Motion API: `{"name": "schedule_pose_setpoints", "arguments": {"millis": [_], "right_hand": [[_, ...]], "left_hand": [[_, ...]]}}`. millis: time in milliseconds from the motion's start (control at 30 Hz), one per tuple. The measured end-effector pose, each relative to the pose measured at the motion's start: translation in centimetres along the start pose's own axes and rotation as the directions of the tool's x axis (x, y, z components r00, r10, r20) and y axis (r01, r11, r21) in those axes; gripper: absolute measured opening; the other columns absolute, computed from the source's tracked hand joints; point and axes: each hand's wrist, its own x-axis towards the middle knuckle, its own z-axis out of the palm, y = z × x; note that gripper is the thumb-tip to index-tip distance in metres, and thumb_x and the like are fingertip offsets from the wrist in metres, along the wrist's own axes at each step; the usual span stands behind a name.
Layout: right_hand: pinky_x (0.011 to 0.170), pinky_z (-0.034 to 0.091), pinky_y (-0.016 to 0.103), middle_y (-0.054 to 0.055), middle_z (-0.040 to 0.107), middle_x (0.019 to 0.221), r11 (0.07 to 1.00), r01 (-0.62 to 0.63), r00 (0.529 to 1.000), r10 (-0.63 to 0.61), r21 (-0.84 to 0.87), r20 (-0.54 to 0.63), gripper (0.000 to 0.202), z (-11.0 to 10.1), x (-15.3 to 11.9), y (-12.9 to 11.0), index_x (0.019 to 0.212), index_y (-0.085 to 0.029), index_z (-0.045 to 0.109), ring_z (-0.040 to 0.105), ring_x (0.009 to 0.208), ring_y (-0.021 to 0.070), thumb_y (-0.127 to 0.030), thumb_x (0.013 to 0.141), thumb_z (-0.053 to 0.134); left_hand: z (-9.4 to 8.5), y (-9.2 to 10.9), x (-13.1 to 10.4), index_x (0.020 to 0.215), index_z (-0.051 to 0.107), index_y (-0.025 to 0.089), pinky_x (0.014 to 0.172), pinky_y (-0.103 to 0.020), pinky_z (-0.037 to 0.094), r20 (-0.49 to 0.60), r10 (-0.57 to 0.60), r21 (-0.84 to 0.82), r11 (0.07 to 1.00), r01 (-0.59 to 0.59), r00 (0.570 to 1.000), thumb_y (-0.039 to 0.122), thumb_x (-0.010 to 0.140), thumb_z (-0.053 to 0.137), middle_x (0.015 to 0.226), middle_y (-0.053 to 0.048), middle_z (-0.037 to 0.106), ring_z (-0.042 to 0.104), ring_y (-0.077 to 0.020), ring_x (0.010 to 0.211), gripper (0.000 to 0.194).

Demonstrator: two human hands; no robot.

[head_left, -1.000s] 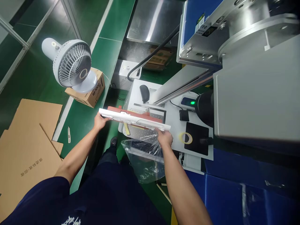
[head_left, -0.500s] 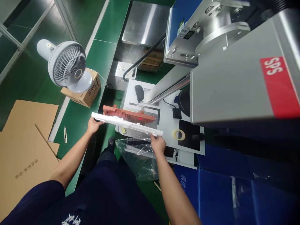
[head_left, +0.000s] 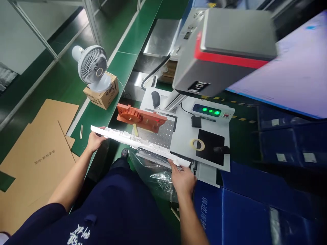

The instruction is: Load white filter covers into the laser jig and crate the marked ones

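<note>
**Hands spanning a long white part**

Left hand (head_left: 95,140) is gripping the left end of the long white moulded plastic strip (head_left: 139,145), fingers curled around it. The strip is running from centre left down to lower centre, hanging in front of the orange jig block (head_left: 141,117). Right hand (head_left: 183,177) is pinching its right end.

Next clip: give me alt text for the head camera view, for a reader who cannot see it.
A person holds a long white plastic panel level by its two ends, left hand and right hand, in front of an orange-red fixture block on a perforated grey plate. A grey marking machine head with a red band hangs above; a white desk fan sits on a cardboard box to the left.
</note>
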Motion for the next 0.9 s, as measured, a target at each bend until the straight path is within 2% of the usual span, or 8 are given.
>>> {"name": "schedule_pose_setpoints", "arguments": {"millis": [200,333,533,633,700,733,833,900], "right_hand": [[0.076,0.059,0.045,0.018,0.086,0.097,0.999,0.044,0.997,-0.043,0.022,-0.064,0.079,-5.1,-3.4,3.7,0.113,-0.027,0.090,0.079,0.090,0.0414,-0.095,0.087,0.059],[0.073,0.056,0.046,0.020,0.085,0.099,1.000,-0.012,0.996,0.014,0.026,-0.091,0.087,-7.8,-5.7,6.6,0.109,-0.025,0.090,0.077,0.089,0.0430,-0.100,0.083,0.057],[0.072,0.054,0.043,0.021,0.084,0.094,0.995,-0.051,0.996,0.056,0.086,-0.062,0.082,-9.7,-6.8,11.1,0.099,-0.024,0.088,0.077,0.091,0.0418,-0.100,0.080,0.062],[0.070,0.054,0.042,0.020,0.083,0.087,0.991,-0.027,1.000,0.029,0.128,-0.008,0.083,-10.3,-6.1,13.6,0.091,-0.022,0.086,0.077,0.089,0.0413,-0.100,0.078,0.062],[0.071,0.054,0.043,0.020,0.083,0.088,0.989,-0.012,0.999,0.005,0.150,0.043,0.084,-11.0,-5.5,15.2,0.091,-0.021,0.085,0.078,0.089,0.0416,-0.100,0.077,0.062],[0.073,0.054,0.043,0.020,0.084,0.091,0.988,-0.010,0.998,0.001,0.156,0.061,0.084,-11.4,-5.3,15.9,0.093,-0.020,0.084,0.078,0.091,0.0417,-0.099,0.076,0.062],[0.080,0.055,0.045,0.019,0.085,0.100,0.983,-0.050,0.997,0.039,0.175,0.066,0.080,-12.4,-5.0,17.3,0.098,-0.020,0.082,0.079,0.099,0.0423,-0.094,0.076,0.064],[0.086,0.057,0.046,0.019,0.085,0.104,0.977,-0.076,0.996,0.067,0.197,0.057,0.077,-12.8,-5.2,17.6,0.102,-0.019,0.081,0.079,0.105,0.0430,-0.090,0.076,0.066]], "left_hand": [[0.9,1.6,-5.7,0.131,0.078,0.011,0.104,-0.056,0.064,0.026,0.028,-0.010,1.000,-0.027,0.999,0.053,0.056,0.106,0.117,-0.018,0.083,0.080,-0.0376,0.106,0.090],[1.4,3.6,-9.4,0.131,0.080,0.012,0.105,-0.056,0.064,0.058,0.083,0.045,0.995,-0.085,0.995,0.054,0.058,0.106,0.119,-0.017,0.084,0.080,-0.0392,0.110,0.089],[0.9,6.3,-14.7,0.123,0.084,0.016,0.117,-0.059,0.058,0.037,0.176,0.145,0.973,-0.180,0.984,0.061,0.063,0.104,0.124,-0.018,0.084,0.077,-0.0414,0.121,0.078],[-0.2,8.7,-17.6,0.118,0.086,0.020,0.122,-0.058,0.056,0.160,0.261,0.091,0.956,-0.278,0.952,0.059,0.068,0.103,0.126,-0.016,0.084,0.076,-0.0413,0.126,0.066],[-0.6,10.8,-19.2,0.125,0.086,0.023,0.121,-0.056,0.058,0.368,0.279,0.006,0.953,-0.302,0.887,0.052,0.073,0.102,0.136,-0.016,0.081,0.074,-0.0412,0.131,0.062],[-0.7,11.8,-19.8,0.131,0.084,0.024,0.119,-0.055,0.059,0.485,0.272,-0.032,0.955,-0.294,0.831,0.049,0.076,0.100,0.141,-0.016,0.078,0.074,-0.0413,0.133,0.063],[0.0,13.6,-20.8,0.141,0.079,0.024,0.110,-0.053,0.063,0.770,0.262,-0.116,0.954,-0.276,0.582,0.047,0.088,0.090,0.145,-0.018,0.074,0.074,-0.0405,0.128,0.059],[0.9,13.7,-20.8,0.131,0.082,0.021,0.108,-0.051,0.062,0.847,0.306,-0.191,0.938,-0.289,0.435,0.051,0.096,0.080,0.140,-0.019,0.074,0.073,-0.0379,0.122,0.047]]}}
